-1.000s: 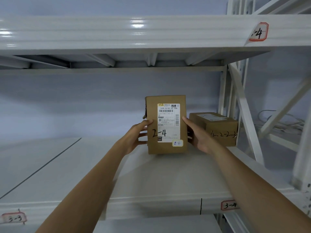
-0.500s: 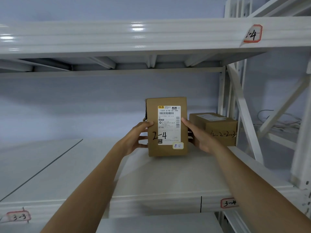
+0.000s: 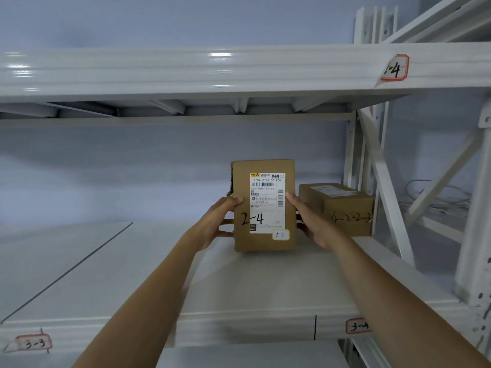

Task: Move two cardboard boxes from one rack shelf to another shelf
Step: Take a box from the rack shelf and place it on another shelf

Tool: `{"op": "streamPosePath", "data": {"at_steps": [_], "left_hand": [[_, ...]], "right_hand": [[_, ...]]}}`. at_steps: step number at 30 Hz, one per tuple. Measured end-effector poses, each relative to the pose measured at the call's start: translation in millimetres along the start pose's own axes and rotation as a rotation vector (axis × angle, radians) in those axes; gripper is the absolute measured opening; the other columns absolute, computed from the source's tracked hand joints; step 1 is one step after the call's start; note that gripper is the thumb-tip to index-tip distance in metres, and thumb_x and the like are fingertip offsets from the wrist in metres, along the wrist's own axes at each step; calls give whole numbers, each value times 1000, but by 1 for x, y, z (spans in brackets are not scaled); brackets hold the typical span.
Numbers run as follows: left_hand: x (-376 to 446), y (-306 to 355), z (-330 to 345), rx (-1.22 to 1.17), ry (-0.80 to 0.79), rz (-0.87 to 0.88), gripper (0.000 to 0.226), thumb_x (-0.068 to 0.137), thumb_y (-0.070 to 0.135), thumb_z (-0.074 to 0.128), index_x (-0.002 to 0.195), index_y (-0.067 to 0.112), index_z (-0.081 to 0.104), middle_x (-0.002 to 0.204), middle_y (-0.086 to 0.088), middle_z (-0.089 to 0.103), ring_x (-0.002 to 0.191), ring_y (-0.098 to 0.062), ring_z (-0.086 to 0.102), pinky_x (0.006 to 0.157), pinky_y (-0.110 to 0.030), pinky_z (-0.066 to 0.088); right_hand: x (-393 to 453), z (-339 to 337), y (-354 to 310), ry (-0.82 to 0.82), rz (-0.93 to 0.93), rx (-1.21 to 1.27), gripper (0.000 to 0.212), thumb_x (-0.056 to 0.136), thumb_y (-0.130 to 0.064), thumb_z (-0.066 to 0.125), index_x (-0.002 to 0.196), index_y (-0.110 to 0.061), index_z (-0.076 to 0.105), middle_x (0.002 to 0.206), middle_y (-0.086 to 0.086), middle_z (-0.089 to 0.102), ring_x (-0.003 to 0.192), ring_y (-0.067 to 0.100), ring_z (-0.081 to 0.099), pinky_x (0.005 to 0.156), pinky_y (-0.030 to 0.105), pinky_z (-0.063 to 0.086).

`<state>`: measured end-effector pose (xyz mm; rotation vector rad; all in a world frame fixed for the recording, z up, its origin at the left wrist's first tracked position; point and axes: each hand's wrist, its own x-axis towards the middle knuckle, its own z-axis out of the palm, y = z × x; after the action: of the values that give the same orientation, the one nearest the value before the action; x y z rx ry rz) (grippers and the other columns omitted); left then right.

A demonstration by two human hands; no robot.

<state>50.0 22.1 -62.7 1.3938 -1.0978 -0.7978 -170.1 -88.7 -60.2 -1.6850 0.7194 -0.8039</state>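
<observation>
A tall cardboard box point(image 3: 263, 243) with a white shipping label and "2-4" written on it stands upright at the middle of the white shelf point(image 3: 239, 293) tagged 3-4. My left hand point(image 3: 215, 224) grips its left side and my right hand point(image 3: 313, 224) grips its right side. A second, lower cardboard box point(image 3: 342, 208) with handwritten numbers lies on the same shelf just right of it, against the rack upright. Whether the held box's bottom rests on the shelf or hangs just above it I cannot tell.
The shelf above point(image 3: 239, 70) carries a red-bordered tag ending in 4 point(image 3: 394, 68). White uprights and diagonal braces point(image 3: 382, 181) close the right end. Tags 3-3 point(image 3: 34, 342) and 3-4 point(image 3: 358, 326) mark the front beam. Cables point(image 3: 435, 200) lie behind the braces.
The view has shifted slightly, so the box and both hands sit a little lower in the frame. My grip on the box is unchanged.
</observation>
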Motion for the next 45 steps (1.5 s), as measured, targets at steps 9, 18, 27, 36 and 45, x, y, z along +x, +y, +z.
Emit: {"op": "streamPosePath", "data": {"at_steps": [9,18,27,36,45], "left_hand": [[-14,17,-10,-38,91,-11,47,96,56,54,132,26,59,130,-4,65,116,-26,66,89,-44,57],[-99,35,-77,18,182,41,64,83,62,59,136,26,60,131,0,66,117,-26,67,95,-48,58],[-238,46,-201,76,286,79,64,84,63,57,136,25,60,129,0,65,113,-25,68,93,-47,58],[-366,33,-350,48,400,45,35,98,54,51,121,32,65,119,3,66,109,-22,67,102,-51,53],[-398,23,-455,25,440,51,23,100,49,50,112,36,64,120,0,64,113,-26,65,107,-56,49]], "right_hand": [[4,23,-15,51,-18,-5,54,84,-75,52,106,-32,76,100,-14,80,109,18,69,111,47,43],[-26,90,-51,-154,-159,54,38,97,-60,50,108,-31,72,110,-10,79,112,16,70,104,34,47],[-95,243,-99,-250,-240,82,50,96,-63,49,119,-25,72,116,-5,78,112,17,70,105,35,47],[-153,441,-128,-297,-202,161,47,91,-68,53,109,-30,73,112,-6,79,110,18,70,105,37,48],[-146,553,-157,-318,-232,164,48,93,-65,52,111,-26,74,107,-5,80,101,16,74,83,26,52]]}}
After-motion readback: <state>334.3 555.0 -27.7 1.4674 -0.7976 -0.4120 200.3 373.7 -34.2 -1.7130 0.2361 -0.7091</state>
